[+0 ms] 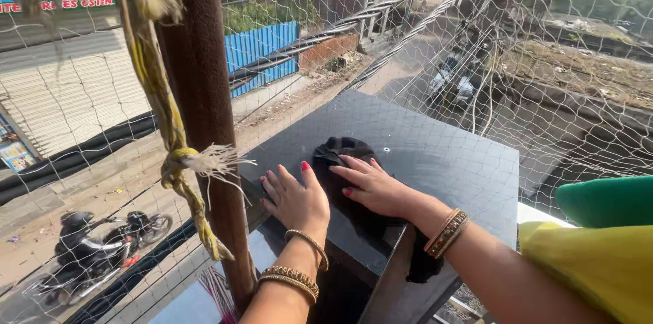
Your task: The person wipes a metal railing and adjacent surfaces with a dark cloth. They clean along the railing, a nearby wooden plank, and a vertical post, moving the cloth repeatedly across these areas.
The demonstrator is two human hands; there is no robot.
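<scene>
A black cloth [340, 154] lies spread on a dark polished stone ledge [449, 161] and hangs down over its near edge. My right hand [373, 184] lies flat on the cloth with fingers stretched out. My left hand [294, 198] rests palm down right beside it, at the cloth's left edge, fingers apart. Both wrists carry gold bangles.
A brown pole [204, 93] with a frayed yellow rope [170, 154] tied around it stands just left of my hands. A white safety net [476, 59] stretches past the ledge. Far below are a street, a motorcycle rider [88, 252] and a blue fence [262, 48].
</scene>
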